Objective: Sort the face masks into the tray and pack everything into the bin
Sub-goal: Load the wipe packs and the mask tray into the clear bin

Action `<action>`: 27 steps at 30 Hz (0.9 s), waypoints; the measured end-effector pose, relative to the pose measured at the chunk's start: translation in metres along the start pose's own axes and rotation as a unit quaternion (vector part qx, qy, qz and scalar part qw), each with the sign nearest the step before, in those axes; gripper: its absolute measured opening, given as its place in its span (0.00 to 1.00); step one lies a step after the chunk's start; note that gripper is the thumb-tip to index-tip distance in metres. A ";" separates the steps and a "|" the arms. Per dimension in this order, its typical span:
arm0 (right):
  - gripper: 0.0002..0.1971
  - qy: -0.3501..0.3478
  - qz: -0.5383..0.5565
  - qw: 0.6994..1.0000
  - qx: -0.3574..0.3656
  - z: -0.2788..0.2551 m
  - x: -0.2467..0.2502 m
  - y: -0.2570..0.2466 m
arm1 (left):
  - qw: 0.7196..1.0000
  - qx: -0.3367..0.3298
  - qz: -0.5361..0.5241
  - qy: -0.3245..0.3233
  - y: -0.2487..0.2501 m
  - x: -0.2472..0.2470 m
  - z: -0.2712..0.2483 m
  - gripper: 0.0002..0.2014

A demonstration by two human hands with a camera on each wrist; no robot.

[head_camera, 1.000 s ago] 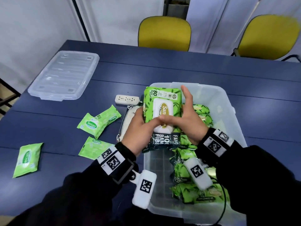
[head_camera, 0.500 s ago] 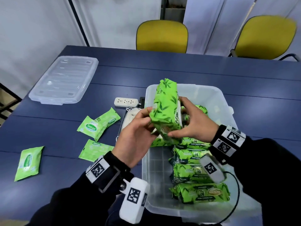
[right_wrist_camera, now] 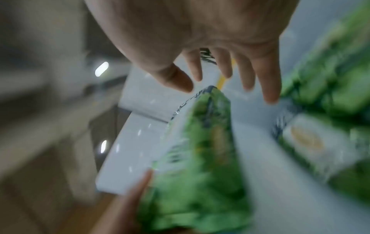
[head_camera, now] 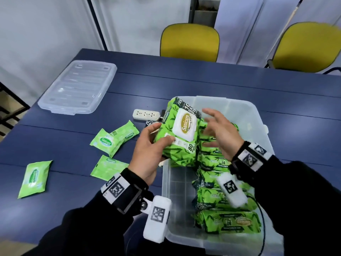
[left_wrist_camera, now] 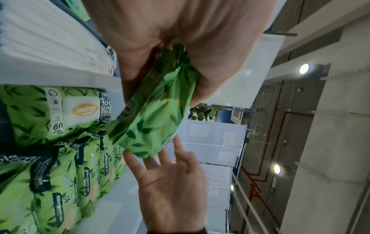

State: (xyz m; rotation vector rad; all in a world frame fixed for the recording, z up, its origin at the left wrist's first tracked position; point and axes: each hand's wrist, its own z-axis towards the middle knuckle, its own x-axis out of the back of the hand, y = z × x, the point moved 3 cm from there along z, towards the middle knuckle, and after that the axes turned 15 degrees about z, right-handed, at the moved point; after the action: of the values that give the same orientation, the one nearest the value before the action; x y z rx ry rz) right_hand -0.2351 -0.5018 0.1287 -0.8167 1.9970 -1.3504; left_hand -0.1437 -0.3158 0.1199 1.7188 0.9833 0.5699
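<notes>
My left hand (head_camera: 153,145) grips a large green wipes pack (head_camera: 180,133) with a white flap lid, holding it tilted over the left rim of the clear plastic bin (head_camera: 258,117). In the left wrist view the same pack (left_wrist_camera: 156,114) sits between thumb and fingers. My right hand (head_camera: 219,132) hovers just right of the pack with its fingers spread, holding nothing; the right wrist view shows those fingers (right_wrist_camera: 270,82) apart from the pack (right_wrist_camera: 200,158). Several more large packs (head_camera: 227,220) stand in a row along the bin's right side.
Several small green sachets (head_camera: 108,143) lie on the blue table (head_camera: 203,85) left of the bin, one far left (head_camera: 35,178). A clear lid (head_camera: 77,89) lies at the back left. A white power strip (head_camera: 145,114) sits behind the bin. Two yellow chairs (head_camera: 190,41) stand beyond the table.
The pack has turned from edge-on to lid-up in my left hand. My right hand has let go of it and opened beside it.
</notes>
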 end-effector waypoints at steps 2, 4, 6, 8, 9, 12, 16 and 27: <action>0.30 -0.037 0.130 0.985 -0.110 0.006 -0.017 0.011 | 0.999 -0.010 0.016 -0.043 -0.003 -0.010 -0.001 0.28; 0.54 -0.052 0.075 0.990 -0.112 0.016 -0.021 0.020 | 0.989 -0.044 0.093 -0.107 -0.005 -0.016 -0.001 0.35; 0.63 -0.038 0.012 0.995 -0.093 0.028 -0.015 0.024 | 0.955 -0.090 0.241 -0.144 -0.002 -0.016 0.000 0.39; 0.62 -0.022 -0.060 0.995 -0.078 0.044 -0.006 0.032 | 0.919 -0.107 0.363 -0.106 0.001 -0.006 0.004 0.36; 0.61 0.001 -0.128 0.990 -0.060 0.052 -0.004 0.035 | 0.911 -0.109 0.390 -0.076 0.002 -0.001 0.006 0.33; 0.62 0.043 -0.307 0.950 -0.024 0.073 -0.006 0.057 | 0.897 -0.107 0.423 -0.074 -0.004 -0.001 0.006 0.28; 0.59 0.022 -0.398 0.916 -0.047 0.092 -0.023 0.107 | 0.833 -0.126 0.518 -0.150 -0.019 -0.010 -0.001 0.27; 0.81 -0.161 -0.615 0.771 -0.048 0.113 0.017 0.071 | 0.753 -0.122 0.620 -0.183 -0.030 -0.007 -0.007 0.41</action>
State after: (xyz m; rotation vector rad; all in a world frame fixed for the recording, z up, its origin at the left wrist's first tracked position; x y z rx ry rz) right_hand -0.1725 -0.5595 0.0241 -2.4601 1.1372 -1.5072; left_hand -0.1632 -0.3139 0.0956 1.9531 -0.6524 1.0526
